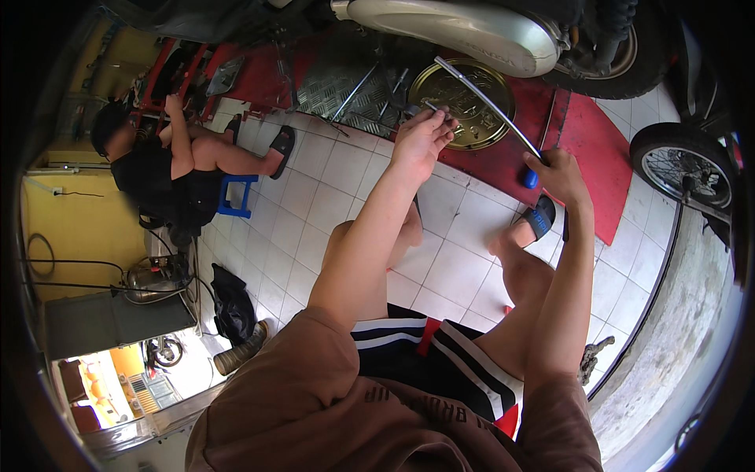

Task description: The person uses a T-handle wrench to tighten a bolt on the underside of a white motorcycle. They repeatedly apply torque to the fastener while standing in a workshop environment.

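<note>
My left hand [427, 140] is raised in front of the round gold tray [497, 80], its thumb and fingers pinched on a small metal part [430, 105]. The part is too small to name exactly. In my right hand [561, 179] is the lower end of a long silver metal rod [491, 104], which slants up and left across the tray. Shiny small pieces lie in the tray, partly hidden by my left fingers. A blue object [532, 178] shows just below my right fist; whether it joins the rod I cannot tell.
A motorcycle's silver engine cover [464, 31] and rear tyre [621, 75] stand above the red platform [594, 149]. Long tools lie on the tread plate [314, 90]. At left a person [153, 169] sits by a blue stool [236, 195]. Another wheel [683, 169] stands at right.
</note>
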The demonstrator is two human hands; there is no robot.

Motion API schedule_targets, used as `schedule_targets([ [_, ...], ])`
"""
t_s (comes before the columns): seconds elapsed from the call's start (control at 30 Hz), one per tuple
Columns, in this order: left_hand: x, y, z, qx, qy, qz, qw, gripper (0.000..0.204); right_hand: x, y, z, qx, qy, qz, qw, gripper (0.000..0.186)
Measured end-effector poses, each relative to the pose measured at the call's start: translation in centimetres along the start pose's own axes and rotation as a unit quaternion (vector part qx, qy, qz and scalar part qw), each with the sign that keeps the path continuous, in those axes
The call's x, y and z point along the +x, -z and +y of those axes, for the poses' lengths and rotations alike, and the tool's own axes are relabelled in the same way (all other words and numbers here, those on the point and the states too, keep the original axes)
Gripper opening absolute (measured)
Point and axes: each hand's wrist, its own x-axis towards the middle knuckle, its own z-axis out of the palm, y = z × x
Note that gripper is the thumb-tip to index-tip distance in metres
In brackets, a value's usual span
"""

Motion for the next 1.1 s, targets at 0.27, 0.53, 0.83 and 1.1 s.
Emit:
schedule_targets([
  [0.27,0.5,3.5,2.3,-0.004,-0.063,0.106,0.992,0.016,-0.9,-1.3,-1.6,-0.077,0.051,0.066,0.994,0.056],
  [0.53,1.3,4.5,5.2,-0.004,0.022,0.051,0.998,0.021,-0.2,-1.8,-1.3,-0.077,0.089,0.069,0.991,0.056],
  [0.83,1.2,5.1,6.2,-0.099,-0.049,0.028,0.994,0.016,0.7,-3.2,-2.1,-0.042,0.104,0.081,0.990,0.058],
  [1.1,1.3,4.0,6.5,-0.088,-0.076,0.017,0.993,0.013,0.6,-3.3,-1.7,0.034,0.078,0.061,0.995,0.060],
])
